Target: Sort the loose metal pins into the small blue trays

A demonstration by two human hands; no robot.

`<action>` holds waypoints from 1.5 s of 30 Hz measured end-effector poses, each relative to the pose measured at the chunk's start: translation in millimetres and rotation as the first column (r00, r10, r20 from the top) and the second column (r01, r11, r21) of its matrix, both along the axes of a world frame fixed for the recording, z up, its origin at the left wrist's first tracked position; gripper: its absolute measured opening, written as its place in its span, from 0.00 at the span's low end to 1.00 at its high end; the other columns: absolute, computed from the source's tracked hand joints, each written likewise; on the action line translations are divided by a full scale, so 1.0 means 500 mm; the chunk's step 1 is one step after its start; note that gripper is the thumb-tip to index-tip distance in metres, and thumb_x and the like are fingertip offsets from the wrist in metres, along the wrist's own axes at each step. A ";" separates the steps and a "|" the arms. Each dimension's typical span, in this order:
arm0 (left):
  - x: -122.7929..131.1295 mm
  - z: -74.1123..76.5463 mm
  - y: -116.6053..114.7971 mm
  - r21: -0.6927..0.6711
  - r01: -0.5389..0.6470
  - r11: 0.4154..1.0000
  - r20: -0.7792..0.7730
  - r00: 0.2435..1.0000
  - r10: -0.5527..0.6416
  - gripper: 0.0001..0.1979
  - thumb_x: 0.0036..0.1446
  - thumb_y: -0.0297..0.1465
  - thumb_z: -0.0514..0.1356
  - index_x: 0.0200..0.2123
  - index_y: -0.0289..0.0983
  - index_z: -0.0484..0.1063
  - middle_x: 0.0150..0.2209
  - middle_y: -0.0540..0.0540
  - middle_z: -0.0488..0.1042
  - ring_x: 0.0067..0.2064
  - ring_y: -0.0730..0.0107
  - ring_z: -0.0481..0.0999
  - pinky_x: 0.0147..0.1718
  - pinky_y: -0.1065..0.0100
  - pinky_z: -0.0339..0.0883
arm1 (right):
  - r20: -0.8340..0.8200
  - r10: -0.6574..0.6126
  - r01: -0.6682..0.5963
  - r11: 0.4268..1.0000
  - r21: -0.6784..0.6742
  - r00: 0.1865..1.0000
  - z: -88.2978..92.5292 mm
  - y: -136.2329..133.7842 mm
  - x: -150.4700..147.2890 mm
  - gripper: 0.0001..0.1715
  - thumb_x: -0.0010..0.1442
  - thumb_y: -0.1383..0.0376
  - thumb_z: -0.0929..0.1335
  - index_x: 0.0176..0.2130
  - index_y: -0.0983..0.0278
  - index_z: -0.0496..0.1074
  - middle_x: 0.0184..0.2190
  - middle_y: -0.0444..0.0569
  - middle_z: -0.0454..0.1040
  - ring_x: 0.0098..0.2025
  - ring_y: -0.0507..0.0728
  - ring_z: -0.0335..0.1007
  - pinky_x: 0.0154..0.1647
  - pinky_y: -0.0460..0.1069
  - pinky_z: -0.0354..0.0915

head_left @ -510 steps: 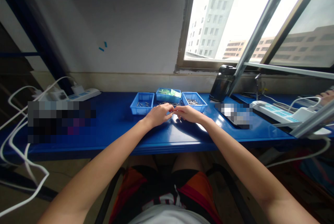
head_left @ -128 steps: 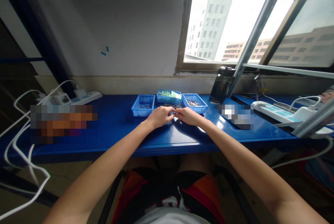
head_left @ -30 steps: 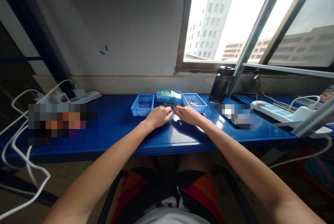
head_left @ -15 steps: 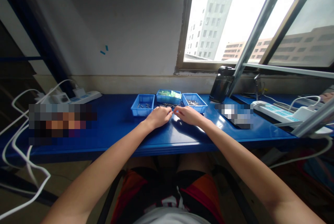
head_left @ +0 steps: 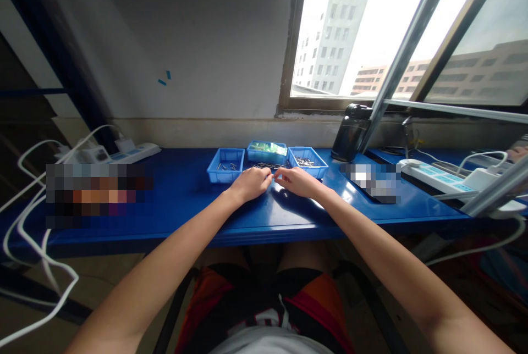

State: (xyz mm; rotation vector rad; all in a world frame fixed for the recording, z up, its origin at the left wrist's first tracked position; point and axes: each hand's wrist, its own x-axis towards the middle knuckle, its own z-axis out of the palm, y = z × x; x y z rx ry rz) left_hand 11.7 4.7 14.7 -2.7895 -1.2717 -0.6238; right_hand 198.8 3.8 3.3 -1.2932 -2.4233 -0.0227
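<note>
My left hand and my right hand meet fingertip to fingertip just above the blue table. Both have their fingers pinched together; whatever is between them is too small to make out. Right behind them lies a pile of small dark thin pieces, partly covered by my fingers. A blue bin with a few thin pieces stands beyond my left hand. Another blue bin, holding more thin metallic pieces, is beyond my right hand. Between these, farther back, a third blue bin contains a green-and-white packet.
A black flask-like container stands at the back right, beside a metal post. Power strips with white cables lie at the left, and another power strip is at the right. Blurred-out items lie on both sides of the table.
Both hands stay in nearly the same place. The fingertips shift very slightly; the bins and other things have not moved.
</note>
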 end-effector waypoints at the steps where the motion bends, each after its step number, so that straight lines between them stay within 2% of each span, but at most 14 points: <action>1: 0.000 0.000 0.000 -0.002 0.000 1.000 0.000 1.000 0.000 0.15 0.61 0.36 0.46 0.35 0.38 0.70 0.32 0.44 0.75 0.34 0.64 0.75 0.31 0.70 0.64 | -0.004 0.000 0.000 1.000 -0.003 1.000 0.000 0.000 0.000 0.13 0.60 0.60 0.61 0.40 0.62 0.70 0.23 0.44 0.71 0.23 0.48 0.62 0.24 0.42 0.50; 10: -0.001 -0.004 0.004 0.046 -0.020 0.999 0.064 0.998 0.017 0.14 0.60 0.38 0.47 0.38 0.38 0.68 0.33 0.45 0.75 0.33 0.65 0.74 0.29 0.71 0.63 | -0.043 0.008 -0.008 1.000 -0.010 0.999 0.001 0.000 0.001 0.13 0.61 0.61 0.60 0.40 0.63 0.70 0.22 0.44 0.71 0.21 0.48 0.61 0.24 0.42 0.51; 21: 0.002 -0.008 0.006 0.088 0.088 0.992 0.095 0.991 -0.096 0.12 0.58 0.33 0.50 0.42 0.39 0.68 0.35 0.48 0.73 0.35 0.69 0.73 0.33 0.71 0.65 | -0.230 0.059 -0.089 0.989 -0.120 0.971 0.003 -0.002 0.000 0.13 0.62 0.61 0.59 0.32 0.64 0.67 0.20 0.42 0.70 0.20 0.47 0.61 0.24 0.42 0.54; 27: 0.001 -0.005 0.003 0.072 0.124 0.990 0.084 0.988 -0.130 0.13 0.58 0.33 0.50 0.44 0.39 0.67 0.34 0.49 0.73 0.35 0.69 0.73 0.33 0.71 0.66 | -0.264 0.064 -0.102 0.986 -0.131 0.962 -0.001 0.001 0.000 0.14 0.61 0.61 0.59 0.27 0.65 0.65 0.20 0.42 0.69 0.20 0.46 0.60 0.23 0.42 0.55; 34: 0.000 -0.001 0.001 0.055 0.077 0.996 0.074 0.994 -0.080 0.13 0.57 0.35 0.50 0.44 0.40 0.67 0.33 0.50 0.74 0.34 0.69 0.74 0.33 0.71 0.65 | -0.255 0.051 -0.093 0.983 -0.156 0.965 0.000 0.000 -0.001 0.13 0.60 0.61 0.59 0.29 0.65 0.66 0.21 0.43 0.71 0.19 0.46 0.61 0.23 0.42 0.55; 39: 0.001 0.003 -0.002 0.042 0.001 0.999 0.047 0.999 -0.003 0.12 0.58 0.37 0.49 0.41 0.41 0.69 0.32 0.49 0.74 0.35 0.67 0.74 0.33 0.70 0.65 | -0.236 0.015 -0.054 0.985 -0.162 0.972 -0.001 0.005 0.001 0.14 0.59 0.58 0.61 0.35 0.65 0.69 0.21 0.43 0.72 0.20 0.47 0.62 0.24 0.42 0.56; 45: -0.002 -0.002 0.004 0.041 -0.069 0.997 0.001 0.998 0.069 0.13 0.59 0.38 0.49 0.40 0.40 0.69 0.35 0.46 0.75 0.36 0.65 0.74 0.33 0.69 0.65 | -0.212 -0.014 0.000 0.998 -0.067 0.977 0.002 0.007 0.006 0.13 0.59 0.59 0.62 0.35 0.63 0.70 0.19 0.41 0.71 0.20 0.47 0.62 0.26 0.42 0.55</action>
